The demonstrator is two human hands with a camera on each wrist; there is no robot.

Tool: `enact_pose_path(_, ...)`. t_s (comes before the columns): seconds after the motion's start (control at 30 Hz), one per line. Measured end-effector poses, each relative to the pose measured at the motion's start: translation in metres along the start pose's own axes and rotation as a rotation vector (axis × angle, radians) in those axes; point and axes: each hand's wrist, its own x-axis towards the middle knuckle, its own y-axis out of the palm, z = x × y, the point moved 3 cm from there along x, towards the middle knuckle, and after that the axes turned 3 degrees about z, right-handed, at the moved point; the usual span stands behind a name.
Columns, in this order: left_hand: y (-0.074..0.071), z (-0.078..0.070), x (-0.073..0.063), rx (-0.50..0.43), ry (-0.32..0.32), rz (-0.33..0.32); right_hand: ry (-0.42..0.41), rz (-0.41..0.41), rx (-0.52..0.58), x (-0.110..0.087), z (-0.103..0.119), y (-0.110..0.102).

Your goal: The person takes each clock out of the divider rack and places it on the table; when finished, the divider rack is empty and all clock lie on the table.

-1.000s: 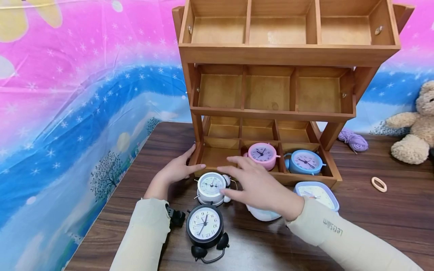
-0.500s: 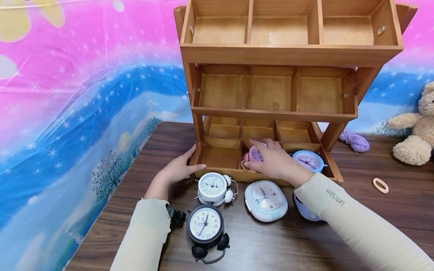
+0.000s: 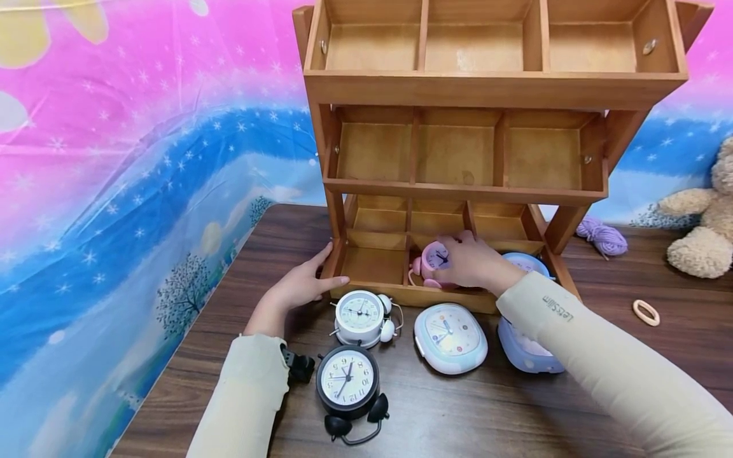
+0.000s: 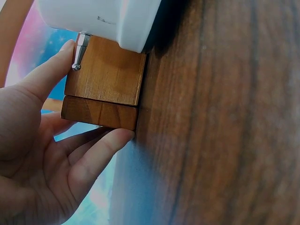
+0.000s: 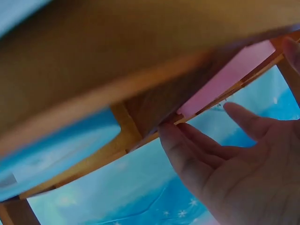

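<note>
My left hand (image 3: 296,289) braces the bottom left corner of the wooden rack (image 3: 492,91), thumb over the front lip and straight fingers along the outer side, not closed round it. I'd best press lightly and evenly there, since the white clock (image 3: 359,315) rests just beside that corner on the tabletop (image 3: 435,413). My right hand (image 3: 474,259) is curled about the pink clock (image 3: 434,261), which sits in the bottom tier's front middle compartment, bells toward the left and near side. To seat it well, I judge, I should turn it gently between the dividers and ease off only once it lies steady (the wrist view hides much of my contact). As for containers, the front left compartment (image 3: 372,264) shows its wooden floor, the middle holds the pink clock, and the right holds the blue clock (image 3: 523,257), partly hidden by my wrist.
</note>
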Motion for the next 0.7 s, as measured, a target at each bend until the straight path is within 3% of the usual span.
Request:
enact_pose_path(0.23, 0.0, 0.002, 0.0, -0.003, -0.001, 0.0, 0.016, 0.038, -0.057, 0.005, 0.007, 0.003)
enact_pose_path(0.7, 0.001, 0.002, 0.001, -0.02, 0.01, -0.003, 0.007, 0.006, -0.146, 0.012, 0.012, 0.008)
